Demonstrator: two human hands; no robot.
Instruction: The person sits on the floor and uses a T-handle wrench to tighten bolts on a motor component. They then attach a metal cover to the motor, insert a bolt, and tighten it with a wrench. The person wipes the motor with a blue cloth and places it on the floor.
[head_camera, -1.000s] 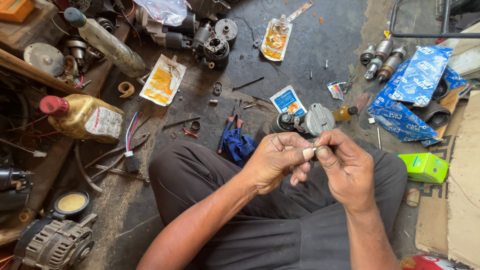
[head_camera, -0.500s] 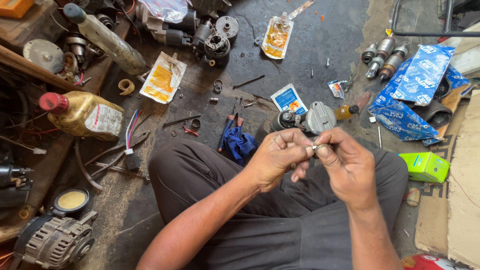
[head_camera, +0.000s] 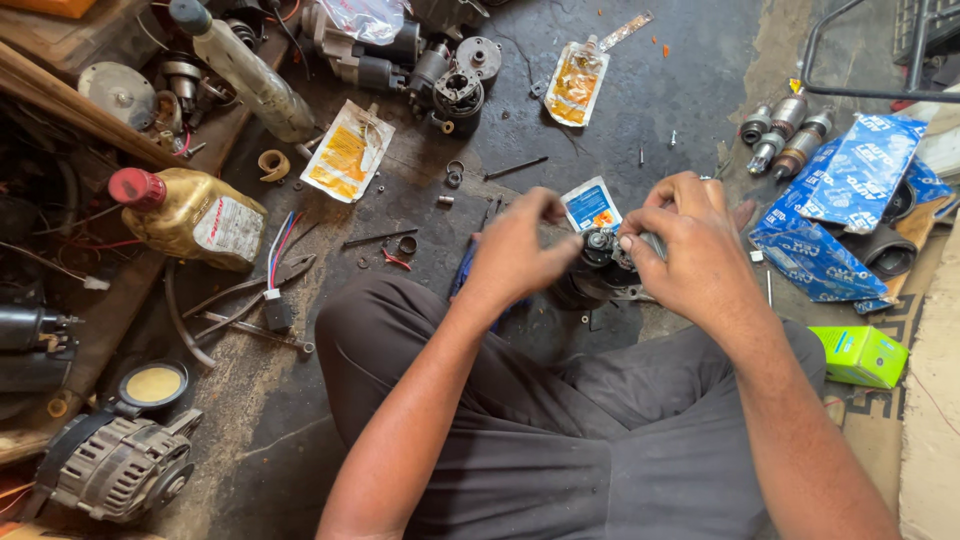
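Gripping a dark motor part between them, left hand, right hand, 2 hands closed on it.

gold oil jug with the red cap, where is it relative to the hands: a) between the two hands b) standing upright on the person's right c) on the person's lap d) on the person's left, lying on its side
d: the gold oil jug lies on its side among parts at the picture's left, well apart from the left hand and right hand, which meet over a small dark metal part.

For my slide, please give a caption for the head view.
Both hands, left and right, work on a small motor part.
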